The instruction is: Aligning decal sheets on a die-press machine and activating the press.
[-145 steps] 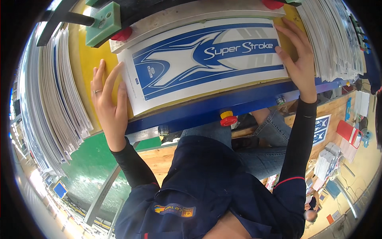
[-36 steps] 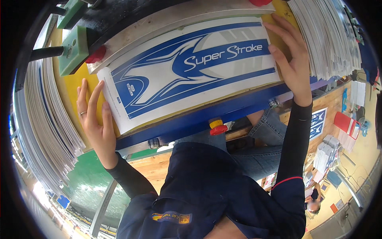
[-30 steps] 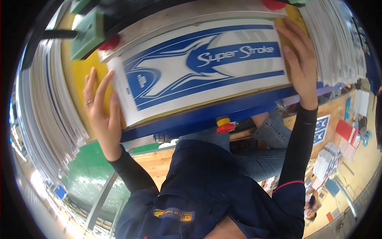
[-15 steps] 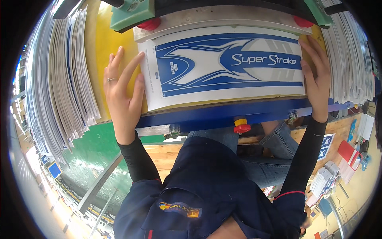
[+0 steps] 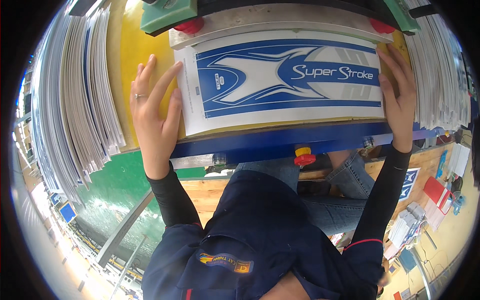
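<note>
A blue and white printed sheet (image 5: 250, 80) lies flat on the yellow work surface (image 5: 134, 37), its far edge along a metal bar (image 5: 280, 22). My left hand (image 5: 155, 107) rests at its left edge, fingers spread, index fingertip and thumb at the paper's margin. A ring shows on one finger. At the sheet's right edge my right hand (image 5: 399, 92) lies with its fingers stretched out and the thumb on the border. Neither hand grips anything.
A tall stack of sheets (image 5: 75, 95) stands left of the work surface, another paper stack (image 5: 440, 75) right. Green blocks (image 5: 170, 14) and red round pads (image 5: 189, 26) sit by the bar. A red and yellow button (image 5: 304, 157) is on the blue front edge.
The sheet has shifted slightly away from me, most at its left end, closer to the metal bar. Both hands keep nearly the same places at its sides.
</note>
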Tool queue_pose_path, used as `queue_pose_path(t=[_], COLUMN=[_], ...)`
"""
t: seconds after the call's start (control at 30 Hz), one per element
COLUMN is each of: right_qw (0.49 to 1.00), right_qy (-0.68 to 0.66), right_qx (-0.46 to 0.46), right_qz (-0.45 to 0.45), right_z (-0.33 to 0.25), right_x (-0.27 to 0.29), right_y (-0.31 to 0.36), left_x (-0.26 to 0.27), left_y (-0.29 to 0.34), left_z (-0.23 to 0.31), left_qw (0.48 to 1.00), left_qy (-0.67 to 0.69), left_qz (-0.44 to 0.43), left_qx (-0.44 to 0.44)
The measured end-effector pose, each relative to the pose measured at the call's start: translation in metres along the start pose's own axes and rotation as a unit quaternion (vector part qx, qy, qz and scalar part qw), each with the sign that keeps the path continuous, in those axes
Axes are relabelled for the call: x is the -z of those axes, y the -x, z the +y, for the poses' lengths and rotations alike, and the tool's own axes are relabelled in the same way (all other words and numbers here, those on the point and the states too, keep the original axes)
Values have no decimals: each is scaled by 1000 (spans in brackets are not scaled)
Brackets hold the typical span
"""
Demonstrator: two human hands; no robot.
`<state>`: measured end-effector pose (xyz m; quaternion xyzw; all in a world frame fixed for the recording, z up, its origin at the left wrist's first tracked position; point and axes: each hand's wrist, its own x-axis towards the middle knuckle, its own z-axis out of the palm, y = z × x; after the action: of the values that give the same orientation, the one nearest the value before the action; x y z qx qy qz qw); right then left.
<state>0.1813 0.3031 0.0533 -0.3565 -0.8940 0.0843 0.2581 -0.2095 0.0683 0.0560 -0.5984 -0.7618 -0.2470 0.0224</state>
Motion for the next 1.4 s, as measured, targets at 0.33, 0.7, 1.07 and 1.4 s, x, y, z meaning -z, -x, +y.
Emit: queue_pose_path(t=[0.33,0.7,1.07,1.4], right_qw=[1000,1000,1000,1000], right_qy=[11,0,-3,-1], right_qx=[18,25,23,18], right_qz=[6,10,15,14], right_z=[4,6,1,4], right_x=[-1,-3,-1,-1], right_y=[0,2,-2,1], left_x=[1,0,1,2], left_y=[0,2,1,0], left_z=[1,-2,-1,4], left_qw=[1000,1000,1000,999], left_qy=[5,1,8,21], left_qz=[-3,-4,-12,-18], left_qx=[6,16,12,18])
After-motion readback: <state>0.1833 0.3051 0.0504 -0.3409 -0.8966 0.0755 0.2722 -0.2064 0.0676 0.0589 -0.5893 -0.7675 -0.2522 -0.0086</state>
